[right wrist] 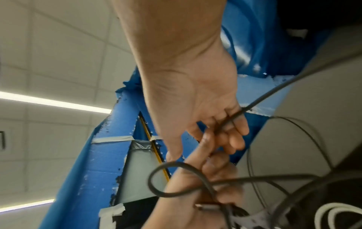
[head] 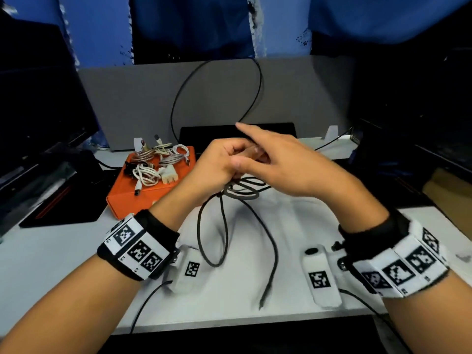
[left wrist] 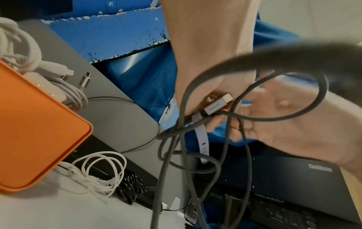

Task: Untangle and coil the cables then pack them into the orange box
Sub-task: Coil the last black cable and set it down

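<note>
grey cable (head: 224, 226) held above the white desk (head: 51, 251), right of the orange box (head: 132, 198).
left hand (head: 217, 162) grips its coils and plug (left wrist: 217, 105); right hand (head: 286, 162), fingers mostly straight, seems to touch a strand; free end hangs toward the near edge.

Dark grey cable half-coiled above the desk, orange box with white cables at the left

The thick dark grey rubber cable (head: 224, 226) hangs in loose loops, gathered at the top, its free end trailing down onto the white desk; its grey metal-tipped plug (left wrist: 217, 105) and a pale strap (left wrist: 201, 136) sit at the gathered part. The flat orange plastic box (head: 132, 198) lies closed, with coiled white cables (head: 153, 167) heaped on its lid.
</note>
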Motion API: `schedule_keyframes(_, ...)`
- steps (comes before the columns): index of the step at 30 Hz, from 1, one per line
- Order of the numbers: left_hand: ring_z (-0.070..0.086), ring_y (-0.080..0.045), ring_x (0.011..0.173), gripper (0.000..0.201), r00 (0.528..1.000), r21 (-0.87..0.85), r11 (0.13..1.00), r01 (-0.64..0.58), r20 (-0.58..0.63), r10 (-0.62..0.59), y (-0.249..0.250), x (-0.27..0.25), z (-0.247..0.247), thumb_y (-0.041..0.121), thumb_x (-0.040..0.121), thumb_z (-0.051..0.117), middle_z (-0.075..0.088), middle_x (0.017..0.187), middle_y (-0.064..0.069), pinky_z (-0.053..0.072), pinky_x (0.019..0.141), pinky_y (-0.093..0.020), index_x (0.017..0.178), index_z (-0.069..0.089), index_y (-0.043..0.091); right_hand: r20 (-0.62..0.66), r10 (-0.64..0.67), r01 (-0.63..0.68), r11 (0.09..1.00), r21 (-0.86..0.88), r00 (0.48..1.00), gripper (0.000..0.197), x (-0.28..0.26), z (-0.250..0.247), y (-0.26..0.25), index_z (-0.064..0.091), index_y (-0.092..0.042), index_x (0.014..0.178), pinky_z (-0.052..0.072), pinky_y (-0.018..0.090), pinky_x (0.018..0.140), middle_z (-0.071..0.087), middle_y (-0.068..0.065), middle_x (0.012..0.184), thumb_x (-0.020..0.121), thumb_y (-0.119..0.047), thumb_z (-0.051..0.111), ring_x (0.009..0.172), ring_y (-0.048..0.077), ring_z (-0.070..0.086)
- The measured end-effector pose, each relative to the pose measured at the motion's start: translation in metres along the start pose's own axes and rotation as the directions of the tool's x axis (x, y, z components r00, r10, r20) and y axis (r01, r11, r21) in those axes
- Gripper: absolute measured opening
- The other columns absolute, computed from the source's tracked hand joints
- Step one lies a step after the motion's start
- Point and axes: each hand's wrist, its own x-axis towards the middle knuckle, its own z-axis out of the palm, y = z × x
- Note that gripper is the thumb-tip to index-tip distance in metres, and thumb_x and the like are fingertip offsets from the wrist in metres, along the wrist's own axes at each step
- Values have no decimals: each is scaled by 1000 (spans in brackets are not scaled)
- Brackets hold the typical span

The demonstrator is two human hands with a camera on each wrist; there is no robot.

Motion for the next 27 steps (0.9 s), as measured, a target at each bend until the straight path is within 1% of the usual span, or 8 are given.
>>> schedule_keyframes(2,36,-12,53,22,1000,-20,1000,8,-21,-8,1,0,-4,15,102,61,45,60,-4,26,49,-27,84,70,6,-66,9,-8,1000,9,998,46,4,-1,7,70,-27,122,49,33,87,74,-5,100,99,-62,51,98,14,66)
schedule_keyframes(6,33,-19,54,29,995,124,988,95,26,-99,-9,-6,-24,34,98,68,38,58,-3,29,54,-34,76,69,14,-282,27,-22,1000,20,959,40,3,-27,33,72,-17,75,37,16,55,59,-19,53,100,-47,61,56,2,54)
schedule_keyframes(12,67,-16,73,11,980,237,966,102,144,-139,-3,-12,-39,19,96,70,66,79,-5,57,73,-33,98,72,8,-595,126,-95,992,83,794,45,3,-39,51,67,-14,74,30,28,55,52,-9,53,105,-44,54,54,7,48)
schedule_keyframes(16,70,-14,95,15,989,380,920,92,73,-129,-8,-19,-44,20,102,62,76,100,6,57,88,-43,109,74,25,-688,169,-137,985,102,706,43,2,-50,56,65,-17,78,32,31,65,52,-8,63,106,-45,48,64,11,47)
schedule_keyframes(19,66,-7,67,10,994,336,937,99,-72,-79,-12,-26,-49,24,101,64,72,79,7,55,63,-38,95,73,26,-665,219,-214,973,90,714,46,-3,-57,67,67,-13,81,39,35,68,56,-1,66,106,-46,47,72,21,55)
schedule_keyframes(22,47,-4,44,18,973,158,976,147,-199,-115,-7,-34,-51,19,104,58,63,60,10,36,46,-21,89,66,18,-432,354,-379,925,31,829,46,-6,-60,80,70,-14,78,40,35,68,57,2,65,105,-45,50,73,28,56)
schedule_keyframes(25,27,-14,46,15,958,-89,976,200,-191,-214,-3,-39,-54,17,105,56,60,65,0,13,48,-28,94,64,10,-193,512,-535,841,-88,837,43,-9,-60,94,71,-17,75,43,34,63,64,7,69,104,-45,53,69,29,60)
schedule_keyframes(27,23,-14,46,15,962,-149,968,201,-156,-224,0,-42,-54,18,104,56,57,66,-6,10,49,-31,96,65,10,-180,526,-554,810,-192,832,39,-8,-57,97,70,-17,83,52,40,78,71,12,87,103,-46,53,86,36,65)
